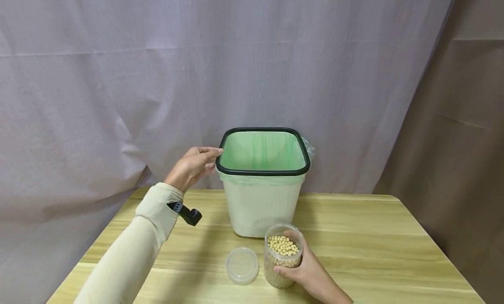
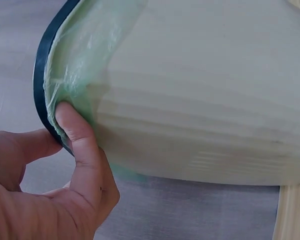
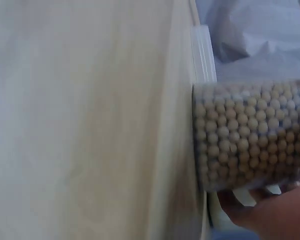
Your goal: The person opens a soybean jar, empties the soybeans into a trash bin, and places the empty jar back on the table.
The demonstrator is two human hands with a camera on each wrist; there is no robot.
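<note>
A clear plastic jar (image 1: pixel 282 256) of pale round beans (image 1: pixel 282 246) stands upright and uncapped on a wooden table (image 1: pixel 374 238), near the front edge and a little right of the middle. The right hand (image 1: pixel 309 273) wraps around its lower side from the right, fingers curled about the wall. In the right wrist view the jar (image 3: pixel 250 135) fills the right side of the frame, packed with beans, with part of the right hand (image 3: pixel 270 212) showing at its base.

Just left of the jar, lying flat on the table and not touching it, is the jar's clear round lid (image 1: pixel 242 265).

Directly behind the jar stands a cream bin (image 1: pixel 261 203) with a black rim (image 1: pixel 263 170), lined with a thin green bag (image 1: pixel 264 151) whose edge folds over the outside; a loose bit of the bag sticks out at the far right corner. The left hand (image 1: pixel 193 166) reaches to the bin's left rim, fingers bent. In the left wrist view the thumb (image 2: pixel 80 145) presses on the folded bag (image 2: pixel 82 60) right at the rim (image 2: pixel 40 75), with the other fingers behind the edge, so the hand pinches the rim lightly.

The left arm wears a cream sleeve (image 1: pixel 134 251) with a black strap (image 1: pixel 185 212) at the wrist. A pale creased curtain (image 1: pixel 157 68) hangs behind the table.
</note>
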